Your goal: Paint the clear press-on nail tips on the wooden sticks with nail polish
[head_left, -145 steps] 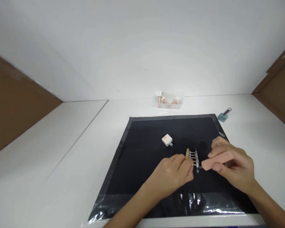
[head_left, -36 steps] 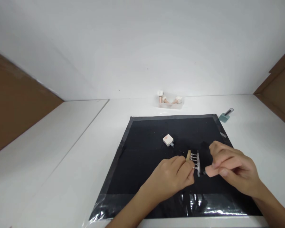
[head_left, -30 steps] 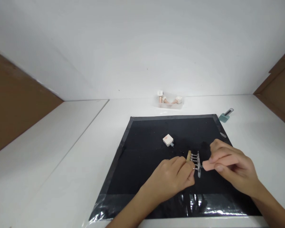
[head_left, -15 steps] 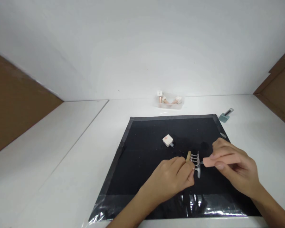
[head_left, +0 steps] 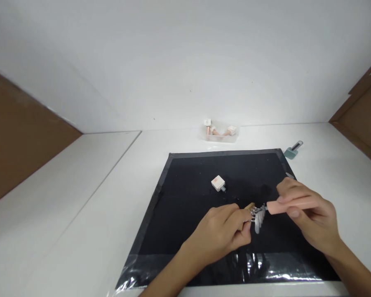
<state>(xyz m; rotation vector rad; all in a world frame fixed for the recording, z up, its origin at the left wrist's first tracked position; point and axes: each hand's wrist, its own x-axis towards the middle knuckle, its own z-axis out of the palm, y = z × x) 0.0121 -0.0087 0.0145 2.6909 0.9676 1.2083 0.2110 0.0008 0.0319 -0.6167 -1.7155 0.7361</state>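
My left hand (head_left: 225, 232) is closed on a small part (head_left: 256, 215) with a tan wooden end and a row of metal pins capped by a grey strip. It holds the part just above the black mat (head_left: 188, 206). My right hand (head_left: 309, 214) grips a pink-handled tool (head_left: 284, 206) whose tip touches the top of the grey strip. A small white block with a pink face (head_left: 218, 182) lies on the mat behind the hands, untouched.
A clear tray (head_left: 220, 133) with small white and copper-coloured parts stands at the back by the wall. A teal-grey tool (head_left: 292, 150) lies off the mat's far right corner. Brown panels flank the white table. The mat's near edge is glossy tape.
The pinned part has tilted in my left hand, its grey strip now slanting. My right hand's pink tool shifted from the strip's lower end up to its top.
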